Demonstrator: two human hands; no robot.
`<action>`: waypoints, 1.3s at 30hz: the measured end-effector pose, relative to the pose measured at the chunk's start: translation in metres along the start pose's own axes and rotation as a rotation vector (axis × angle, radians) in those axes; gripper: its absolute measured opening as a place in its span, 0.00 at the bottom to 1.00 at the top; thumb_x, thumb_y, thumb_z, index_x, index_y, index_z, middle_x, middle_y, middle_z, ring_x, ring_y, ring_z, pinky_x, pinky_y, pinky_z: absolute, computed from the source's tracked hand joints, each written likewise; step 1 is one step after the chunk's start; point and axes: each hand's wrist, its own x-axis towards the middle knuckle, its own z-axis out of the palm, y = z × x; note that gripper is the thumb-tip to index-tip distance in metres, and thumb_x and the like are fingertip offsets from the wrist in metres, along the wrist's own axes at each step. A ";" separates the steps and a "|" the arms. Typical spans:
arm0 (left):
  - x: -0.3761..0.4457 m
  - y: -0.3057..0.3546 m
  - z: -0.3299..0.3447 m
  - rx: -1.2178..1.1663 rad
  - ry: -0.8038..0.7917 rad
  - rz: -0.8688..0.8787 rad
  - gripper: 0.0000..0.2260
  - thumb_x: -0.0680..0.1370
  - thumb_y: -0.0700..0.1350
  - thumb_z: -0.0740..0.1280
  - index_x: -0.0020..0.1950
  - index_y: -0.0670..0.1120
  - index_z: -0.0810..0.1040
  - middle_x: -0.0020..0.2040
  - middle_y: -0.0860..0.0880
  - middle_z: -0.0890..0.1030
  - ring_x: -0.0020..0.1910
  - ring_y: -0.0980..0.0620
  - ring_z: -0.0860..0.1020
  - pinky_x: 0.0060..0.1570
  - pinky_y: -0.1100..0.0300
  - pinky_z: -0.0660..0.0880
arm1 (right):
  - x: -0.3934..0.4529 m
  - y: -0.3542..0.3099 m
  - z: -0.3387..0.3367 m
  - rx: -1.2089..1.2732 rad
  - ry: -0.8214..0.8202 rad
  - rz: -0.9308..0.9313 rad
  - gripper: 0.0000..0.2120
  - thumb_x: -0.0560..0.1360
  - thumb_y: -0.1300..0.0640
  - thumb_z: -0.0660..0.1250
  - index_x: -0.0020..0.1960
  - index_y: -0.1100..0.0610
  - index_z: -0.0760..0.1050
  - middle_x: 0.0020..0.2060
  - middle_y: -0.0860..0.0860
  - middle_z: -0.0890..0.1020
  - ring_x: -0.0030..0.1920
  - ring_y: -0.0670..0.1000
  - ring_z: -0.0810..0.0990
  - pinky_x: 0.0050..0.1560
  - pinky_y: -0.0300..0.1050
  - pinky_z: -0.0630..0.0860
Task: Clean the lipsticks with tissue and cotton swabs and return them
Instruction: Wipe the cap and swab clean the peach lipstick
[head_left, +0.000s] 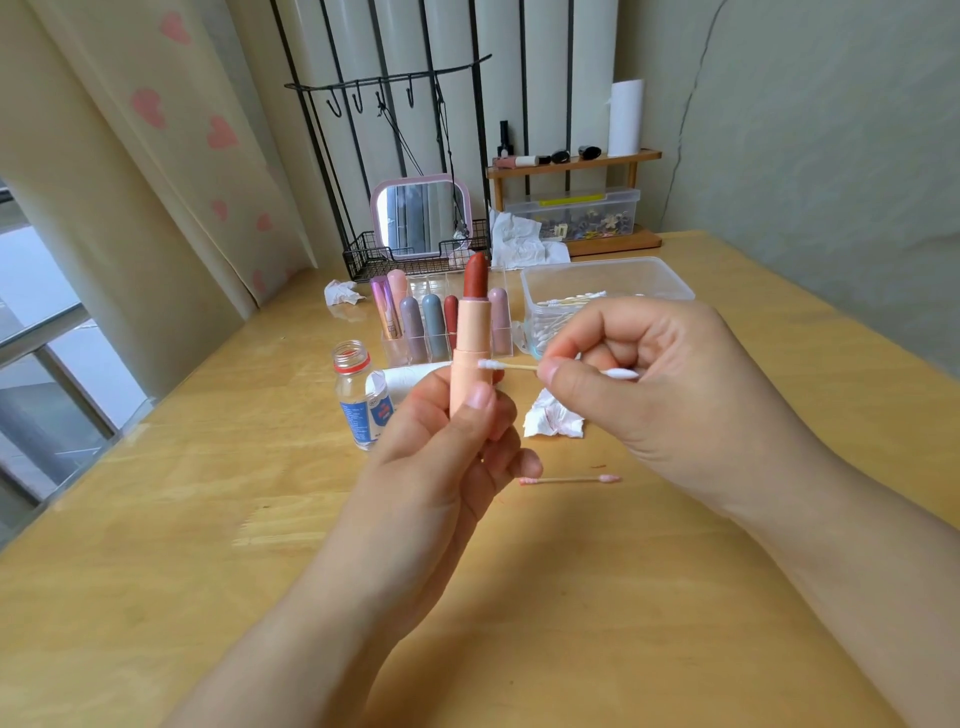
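Observation:
My left hand (457, 441) grips an uncapped peach lipstick (471, 338) upright, its red-brown bullet wound out at the top. My right hand (639, 374) pinches a cotton swab (506, 366) by its stick; one white tip touches the right side of the lipstick case. Behind stands a clear organiser (498, 332) with several capped lipsticks in it. A used swab with pink tips (569, 479) lies on the table below my right hand. A crumpled, stained tissue (550, 421) lies between my hands.
An open small bottle (361, 400) stands left of a white roll (410, 379). A clear tub of cotton swabs (597, 291) sits at the right. A pink mirror (421, 218), wire basket, more crumpled tissues and a wooden shelf line the back of the wooden table (208, 519).

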 end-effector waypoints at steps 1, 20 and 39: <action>0.000 0.000 0.000 -0.002 0.005 0.005 0.03 0.75 0.43 0.61 0.44 0.44 0.73 0.33 0.51 0.69 0.30 0.54 0.66 0.36 0.60 0.73 | 0.000 0.001 -0.001 -0.001 0.008 0.012 0.07 0.68 0.65 0.70 0.33 0.61 0.75 0.24 0.56 0.67 0.27 0.49 0.64 0.41 0.22 0.67; 0.000 0.002 -0.003 -0.119 -0.012 -0.037 0.13 0.75 0.46 0.60 0.46 0.41 0.82 0.35 0.48 0.71 0.30 0.52 0.66 0.35 0.57 0.74 | 0.001 0.002 -0.004 -0.058 0.027 0.098 0.04 0.65 0.55 0.68 0.38 0.55 0.78 0.26 0.57 0.69 0.28 0.47 0.69 0.29 0.50 0.74; 0.002 0.002 -0.007 -0.108 -0.069 -0.051 0.14 0.76 0.48 0.59 0.45 0.43 0.81 0.34 0.48 0.71 0.29 0.53 0.67 0.34 0.57 0.74 | 0.000 0.000 -0.003 -0.050 0.032 0.074 0.02 0.66 0.56 0.68 0.37 0.54 0.78 0.24 0.51 0.70 0.26 0.45 0.68 0.27 0.47 0.71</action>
